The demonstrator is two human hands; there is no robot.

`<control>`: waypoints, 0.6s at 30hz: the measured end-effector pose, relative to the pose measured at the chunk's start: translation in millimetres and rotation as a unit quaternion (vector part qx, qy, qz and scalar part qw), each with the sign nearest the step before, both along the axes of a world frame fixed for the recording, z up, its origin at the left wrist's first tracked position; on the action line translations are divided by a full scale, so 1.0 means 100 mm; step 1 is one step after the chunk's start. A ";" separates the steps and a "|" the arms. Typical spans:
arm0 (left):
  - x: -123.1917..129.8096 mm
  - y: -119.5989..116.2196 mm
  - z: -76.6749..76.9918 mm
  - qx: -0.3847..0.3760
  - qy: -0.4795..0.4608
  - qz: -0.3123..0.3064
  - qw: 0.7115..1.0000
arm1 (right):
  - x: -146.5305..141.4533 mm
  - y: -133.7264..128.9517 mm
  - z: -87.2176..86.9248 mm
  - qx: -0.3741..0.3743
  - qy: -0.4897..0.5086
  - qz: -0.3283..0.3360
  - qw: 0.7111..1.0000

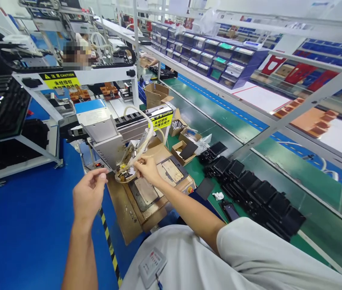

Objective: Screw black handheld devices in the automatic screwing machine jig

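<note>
My right hand (147,169) pinches a pale translucent tube (141,147) between its fingers, over a small brass-fitted assembly (125,173) with a loop of tubing. My left hand (90,194) is raised just left of that assembly, its fingers curled and apart, holding nothing. Above both hands stands a grey sheet-metal machine head (107,143). Below them lies a wooden-framed fixture (137,193) with tan plates set in dark recesses. The tube's far end runs behind the machine head and is hidden.
Several black device housings (255,193) lie in a row on the green conveyor belt (207,117). Cardboard boxes (183,151) sit beyond the fixture. A blue workbench (29,225) runs along the left, and a co-worker's hand (152,62) shows far back.
</note>
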State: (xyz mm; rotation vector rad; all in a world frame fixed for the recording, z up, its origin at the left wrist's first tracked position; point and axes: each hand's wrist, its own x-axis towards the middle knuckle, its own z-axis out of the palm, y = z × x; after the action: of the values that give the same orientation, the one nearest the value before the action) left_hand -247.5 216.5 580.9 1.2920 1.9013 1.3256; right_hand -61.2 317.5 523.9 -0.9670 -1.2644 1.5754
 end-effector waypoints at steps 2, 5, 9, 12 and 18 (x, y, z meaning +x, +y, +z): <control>0.04 0.12 0.15 0.006 0.014 -0.024 1.000 | 0.08 0.00 -0.03 0.017 -0.006 -0.034 0.999; 0.10 0.28 0.24 0.009 0.032 -0.043 0.999 | 0.20 0.17 -0.02 0.087 -0.042 -0.197 0.976; 0.23 0.23 0.28 0.005 0.048 -0.022 0.999 | 0.26 0.52 0.06 0.186 -0.070 -0.185 0.962; 0.47 -0.03 0.44 0.054 0.146 0.027 0.987 | 0.25 0.70 0.07 0.179 -0.089 -0.104 0.974; 1.14 0.02 0.35 -0.090 0.209 -0.154 0.962 | 0.29 0.77 -0.03 0.188 -0.131 -0.074 0.971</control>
State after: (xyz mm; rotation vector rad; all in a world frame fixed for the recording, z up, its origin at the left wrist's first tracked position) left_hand -133.6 218.4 616.0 1.7873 1.9248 0.7466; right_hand -32.2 394.8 521.2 -1.0159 -1.5639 1.0653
